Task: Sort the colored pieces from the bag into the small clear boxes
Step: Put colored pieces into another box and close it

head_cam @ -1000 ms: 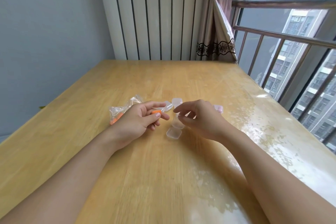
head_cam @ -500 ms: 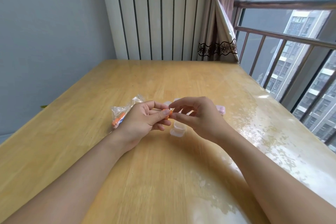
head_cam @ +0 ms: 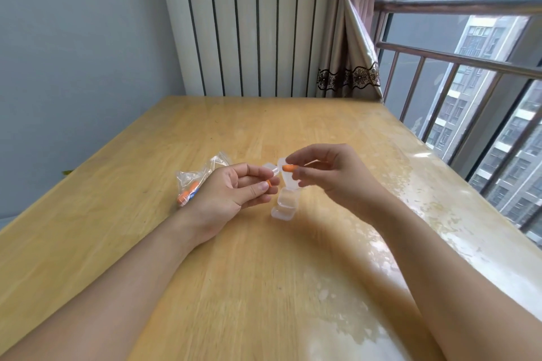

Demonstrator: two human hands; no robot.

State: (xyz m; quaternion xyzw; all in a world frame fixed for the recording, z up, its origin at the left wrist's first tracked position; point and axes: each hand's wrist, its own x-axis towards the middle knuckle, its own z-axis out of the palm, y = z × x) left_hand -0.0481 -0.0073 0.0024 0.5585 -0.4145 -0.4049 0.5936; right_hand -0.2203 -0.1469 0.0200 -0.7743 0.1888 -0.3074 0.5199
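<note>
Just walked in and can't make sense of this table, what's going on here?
A person is sorting small coloured pieces at a light wooden table. The right hand pinches a small orange piece above a cluster of small clear plastic boxes. The left hand is loosely curled beside it, apparently holding nothing. A crumpled clear plastic bag with orange and blue pieces inside lies behind the left hand.

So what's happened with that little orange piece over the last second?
The orange piece changed hands: the left hand pinched it a second ago, and now the right hand pinches it above the small clear boxes. The left hand has let go, its fingers loosely curled. The bag, boxes and table stayed put.
</note>
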